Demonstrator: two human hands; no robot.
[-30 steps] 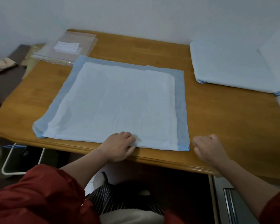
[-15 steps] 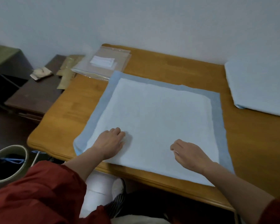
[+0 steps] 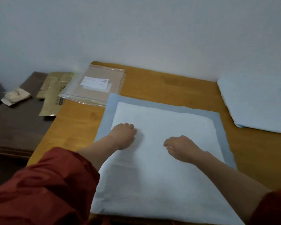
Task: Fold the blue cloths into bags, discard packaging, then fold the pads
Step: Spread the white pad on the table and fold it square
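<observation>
Both hands have slid up the flat, blue-edged white pad (image 3: 161,184); the left hand (image 3: 123,137) presses it with bent fingers, while the right hand (image 3: 181,147) is loosely curled and empty.

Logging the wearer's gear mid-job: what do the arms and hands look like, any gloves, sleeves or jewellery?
Both hands are bare: no gloves, rings or watch show on the left hand or right hand. The left rust-red fabric sleeve is bunched and creased, leaving the forearm uncovered; the right rust-red fabric sleeve shows only at the frame's corner.
</observation>
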